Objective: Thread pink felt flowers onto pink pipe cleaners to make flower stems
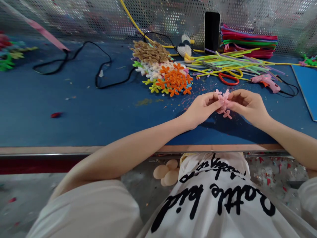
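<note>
My left hand and right hand meet over the near part of the blue surface, each pinching the pink fuzzy flowers between thumb and fingers. Just beyond my right hand lies a pink glue gun, and beside it are red-handled scissors, partly under loose yellow, green and purple stems.

Left of these is a flower pile: orange in front, white and yellow-green around, brown at the back. Behind the stems, a phone stands upright with a dark screen, showing me no readable label. Right of it sits a stacked bundle, mostly red, with green and purple.

Farther out I see a black cord to the left and a blue board at the right edge. Below the surface, the white shirt carries large black script, upside down to me, apparently "Battle kid", though the first letter could be an R; I can't make out the smaller line.
</note>
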A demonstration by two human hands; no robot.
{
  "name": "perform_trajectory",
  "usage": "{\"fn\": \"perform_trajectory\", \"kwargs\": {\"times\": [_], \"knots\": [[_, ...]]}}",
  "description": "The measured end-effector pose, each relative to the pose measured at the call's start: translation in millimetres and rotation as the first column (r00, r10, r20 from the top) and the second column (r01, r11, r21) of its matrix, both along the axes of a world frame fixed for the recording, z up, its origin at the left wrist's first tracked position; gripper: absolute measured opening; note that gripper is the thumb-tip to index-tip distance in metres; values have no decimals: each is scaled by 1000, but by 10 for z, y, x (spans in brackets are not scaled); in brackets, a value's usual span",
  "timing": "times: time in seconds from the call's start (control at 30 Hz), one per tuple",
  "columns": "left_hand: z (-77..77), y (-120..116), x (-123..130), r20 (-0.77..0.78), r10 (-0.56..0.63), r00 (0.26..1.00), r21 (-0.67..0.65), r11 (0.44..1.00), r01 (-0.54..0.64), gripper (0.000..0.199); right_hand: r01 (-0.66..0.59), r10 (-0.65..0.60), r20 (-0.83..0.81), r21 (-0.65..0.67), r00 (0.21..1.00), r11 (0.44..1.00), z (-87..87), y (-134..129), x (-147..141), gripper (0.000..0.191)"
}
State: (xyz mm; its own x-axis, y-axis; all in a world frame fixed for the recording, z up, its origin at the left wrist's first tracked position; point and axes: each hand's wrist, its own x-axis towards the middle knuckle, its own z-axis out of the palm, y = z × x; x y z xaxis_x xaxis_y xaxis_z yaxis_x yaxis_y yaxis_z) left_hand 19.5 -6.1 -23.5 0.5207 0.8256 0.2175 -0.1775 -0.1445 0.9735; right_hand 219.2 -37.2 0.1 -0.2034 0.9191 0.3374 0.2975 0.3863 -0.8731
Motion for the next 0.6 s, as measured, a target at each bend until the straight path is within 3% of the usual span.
{"fn": "perform_trajectory", "kwargs": {"times": [0.23,0.4,0.5,0.6], "knots": [[10,8,-31,-253,74,965,226,974,-15,21,81,-129,-162,-272,978,959,32,36,6,36],[36,-35,-37,-310,156,938,348,936,-41,15,71,-152,-153,-437,977,897,64,44,2,34],[43,-53,-38,-339,183,923,368,929,-49,15,124,-155,-63,-350,986,929,94,-1,-6,31],[47,-59,-41,-369,208,906,378,924,-59,14,156,-144,119,-95,982,983,110,-67,-12,20]]}}
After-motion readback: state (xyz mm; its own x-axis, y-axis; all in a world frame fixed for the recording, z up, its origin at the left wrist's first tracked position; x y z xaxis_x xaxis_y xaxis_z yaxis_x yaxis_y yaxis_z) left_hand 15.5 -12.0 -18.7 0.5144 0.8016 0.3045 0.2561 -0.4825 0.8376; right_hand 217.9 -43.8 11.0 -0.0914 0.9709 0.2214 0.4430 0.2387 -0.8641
